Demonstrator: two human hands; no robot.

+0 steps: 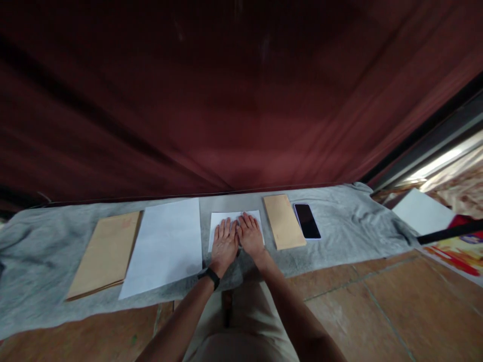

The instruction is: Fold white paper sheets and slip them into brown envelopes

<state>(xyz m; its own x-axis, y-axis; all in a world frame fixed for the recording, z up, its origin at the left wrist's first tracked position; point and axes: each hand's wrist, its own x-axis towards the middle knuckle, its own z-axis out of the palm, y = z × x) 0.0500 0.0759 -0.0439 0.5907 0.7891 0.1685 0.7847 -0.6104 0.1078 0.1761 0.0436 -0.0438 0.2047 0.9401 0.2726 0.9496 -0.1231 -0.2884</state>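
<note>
A small white sheet of paper (216, 217), perhaps folded, lies on the grey cloth in front of me. My left hand (225, 241) rests flat on its left half, fingers stretched forward, with a dark band on the wrist. Flat on the right half is my right hand (249, 234), its fingertips angled toward the left ones. The hands nearly meet at the middle and hide much of the paper. Left of them is a large white sheet (166, 241). To the right, a small brown envelope (284, 221) lies beside a phone (307, 221) with a dark screen.
A stack of large brown envelopes (105, 251) lies at the left. Grey cloth (350, 226) covers the long narrow surface, and a dark red curtain (226, 100) hangs behind it. At the right are a white box-like object (424, 211) and a dark bar (449, 234). Tiles (377, 296) cover the floor.
</note>
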